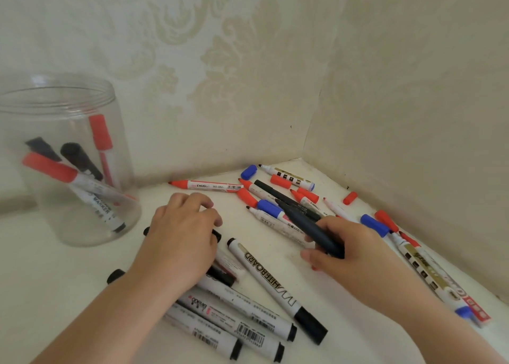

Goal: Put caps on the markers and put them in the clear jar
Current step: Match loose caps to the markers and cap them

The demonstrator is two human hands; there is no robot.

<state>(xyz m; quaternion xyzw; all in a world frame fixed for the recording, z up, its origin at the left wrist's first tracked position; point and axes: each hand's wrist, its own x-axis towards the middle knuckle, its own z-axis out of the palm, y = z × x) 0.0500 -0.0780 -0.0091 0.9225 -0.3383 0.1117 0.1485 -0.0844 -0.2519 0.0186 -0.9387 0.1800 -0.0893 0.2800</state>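
Observation:
The clear jar (pixel 68 160) stands at the left and holds several capped red and black markers. My right hand (pixel 355 248) grips a dark uncapped marker (pixel 308 223), tip pointing up-left. My left hand (pixel 181 231) rests palm down with curled fingers over black markers and caps near the table's middle; what its fingers hold is hidden. A white WHITEBOARD marker (pixel 275 286) lies between my hands. Several black markers (pixel 234 319) lie under my left forearm. Red, blue and black markers and loose caps are scattered in the corner (pixel 278 195).
The white tabletop (pixel 41 281) meets patterned walls at the back and right, forming a corner. A loose red cap (pixel 350 198) lies near the right wall. More markers (pixel 429 275) lie along the right edge.

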